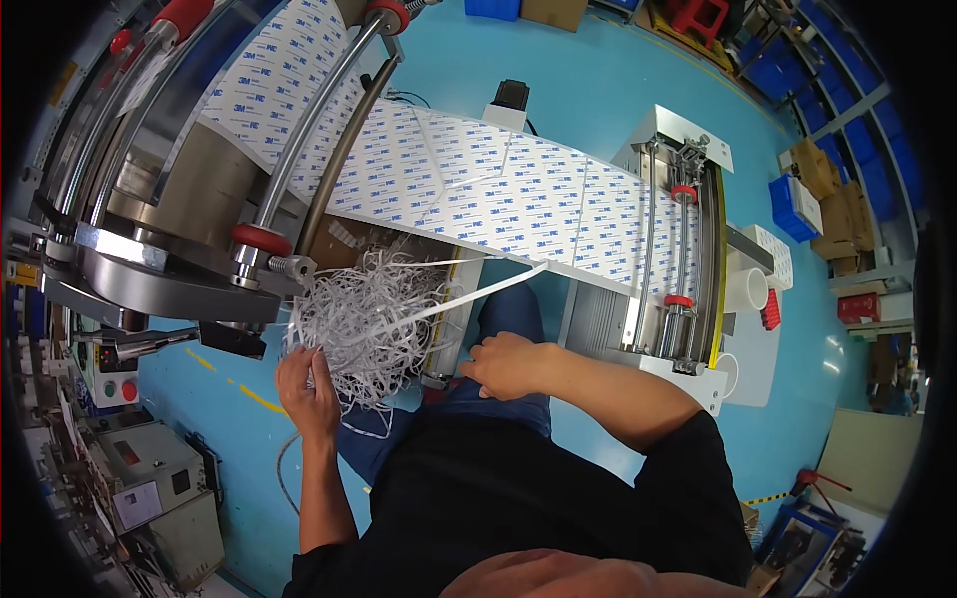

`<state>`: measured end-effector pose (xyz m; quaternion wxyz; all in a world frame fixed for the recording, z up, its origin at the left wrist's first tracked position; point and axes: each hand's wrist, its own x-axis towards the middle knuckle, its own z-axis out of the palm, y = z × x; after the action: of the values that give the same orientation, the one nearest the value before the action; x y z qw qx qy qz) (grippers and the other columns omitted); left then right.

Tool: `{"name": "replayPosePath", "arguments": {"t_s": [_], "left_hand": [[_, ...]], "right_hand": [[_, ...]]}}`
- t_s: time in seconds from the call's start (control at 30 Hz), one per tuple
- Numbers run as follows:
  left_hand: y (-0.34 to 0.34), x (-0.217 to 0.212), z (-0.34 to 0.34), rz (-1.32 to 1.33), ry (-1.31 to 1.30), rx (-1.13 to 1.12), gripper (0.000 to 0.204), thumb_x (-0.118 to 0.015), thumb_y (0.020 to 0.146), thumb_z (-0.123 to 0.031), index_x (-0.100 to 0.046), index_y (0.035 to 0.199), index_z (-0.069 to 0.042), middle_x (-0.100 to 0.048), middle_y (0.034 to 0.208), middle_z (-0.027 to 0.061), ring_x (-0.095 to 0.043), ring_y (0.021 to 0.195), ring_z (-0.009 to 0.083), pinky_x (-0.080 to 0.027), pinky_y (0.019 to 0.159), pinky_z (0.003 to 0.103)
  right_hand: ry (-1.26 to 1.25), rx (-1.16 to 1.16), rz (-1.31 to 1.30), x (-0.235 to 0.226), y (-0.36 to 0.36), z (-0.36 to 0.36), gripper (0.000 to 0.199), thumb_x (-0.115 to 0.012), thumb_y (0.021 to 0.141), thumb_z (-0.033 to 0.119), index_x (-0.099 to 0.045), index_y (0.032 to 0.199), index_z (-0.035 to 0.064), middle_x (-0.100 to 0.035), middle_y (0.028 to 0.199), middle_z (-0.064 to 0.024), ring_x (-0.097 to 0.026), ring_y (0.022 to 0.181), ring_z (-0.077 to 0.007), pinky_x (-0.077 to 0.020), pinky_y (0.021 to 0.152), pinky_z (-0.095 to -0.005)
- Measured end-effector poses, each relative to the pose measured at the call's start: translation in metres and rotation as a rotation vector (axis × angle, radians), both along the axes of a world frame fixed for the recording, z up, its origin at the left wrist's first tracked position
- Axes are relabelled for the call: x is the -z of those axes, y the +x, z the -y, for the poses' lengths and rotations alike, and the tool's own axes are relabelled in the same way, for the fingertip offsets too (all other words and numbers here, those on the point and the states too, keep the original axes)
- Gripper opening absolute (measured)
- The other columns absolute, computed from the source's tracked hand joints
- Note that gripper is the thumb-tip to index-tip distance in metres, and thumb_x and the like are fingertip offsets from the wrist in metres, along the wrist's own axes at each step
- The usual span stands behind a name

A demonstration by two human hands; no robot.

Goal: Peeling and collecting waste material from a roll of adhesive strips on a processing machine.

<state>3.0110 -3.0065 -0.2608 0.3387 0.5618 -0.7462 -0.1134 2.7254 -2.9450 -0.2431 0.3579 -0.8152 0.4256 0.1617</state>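
My left hand (307, 394) is at the lower left edge of a big tangle of thin white strips (364, 324), its fingers closed on strips there. My right hand (506, 365) is over my thigh, fingers loosely bent and apart, with nothing visible in it. One flat white strip (469, 299) stretches from the tangle up to the near edge of a printed white sheet web (469, 189). The web runs across the machine from the left rollers to the right. A brown box (344, 239) is partly visible behind the tangle.
Left of me stands a metal roller (289, 130) with a red collar (261, 239) on a heavy bracket (150, 264). A roller unit (663, 239) holds the right end. A control box (115, 384) with green and red buttons is at the left. White cups (745, 289) stand at the right.
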Motion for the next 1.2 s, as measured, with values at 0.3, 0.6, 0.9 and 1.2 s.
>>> {"name": "replayPosePath", "arguments": {"t_s": [0.3,0.6,0.9,1.2], "left_hand": [[-0.008,-0.018,-0.021,-0.166,0.177,0.126,0.007,-0.059,0.082,-0.004,-0.063,0.086,0.001,-0.062,0.087,0.0136,-0.060,0.086,0.0234,-0.047,0.073,0.033],[-0.007,-0.019,-0.025,-0.191,-0.018,0.192,0.008,-0.060,0.081,-0.001,-0.061,0.089,0.000,-0.049,0.102,0.0136,-0.052,0.076,0.0200,-0.043,0.070,0.030],[0.016,-0.008,-0.012,-0.221,0.021,0.174,0.010,-0.057,0.081,0.001,-0.060,0.091,0.001,-0.053,0.088,0.0110,-0.052,0.079,0.0209,-0.043,0.070,0.030],[0.128,0.006,0.061,-0.254,0.105,0.208,0.009,-0.054,0.084,0.000,-0.059,0.091,0.003,-0.051,0.089,0.0081,-0.050,0.081,0.0165,-0.041,0.073,0.026]], "right_hand": [[-0.002,0.012,-0.003,-0.002,-0.002,-0.004,0.035,-0.063,0.080,0.026,-0.056,0.107,0.0041,-0.062,0.097,-0.0148,-0.059,0.096,-0.0318,-0.0466,0.078,-0.0413],[0.026,0.014,-0.020,-0.008,-0.002,-0.002,0.035,-0.061,0.081,0.026,-0.055,0.109,0.0041,-0.061,0.099,-0.0149,-0.058,0.097,-0.0317,-0.0457,0.080,-0.0406],[0.044,0.012,-0.036,-0.008,0.011,0.010,0.035,-0.060,0.082,0.026,-0.055,0.108,0.0035,-0.061,0.100,-0.0151,-0.058,0.099,-0.0315,-0.0453,0.080,-0.0401],[0.001,0.082,-0.030,-0.004,0.078,0.084,0.033,-0.061,0.080,0.024,-0.057,0.104,0.0014,-0.060,0.099,-0.0168,-0.058,0.096,-0.0317,-0.0458,0.079,-0.0409]]}}
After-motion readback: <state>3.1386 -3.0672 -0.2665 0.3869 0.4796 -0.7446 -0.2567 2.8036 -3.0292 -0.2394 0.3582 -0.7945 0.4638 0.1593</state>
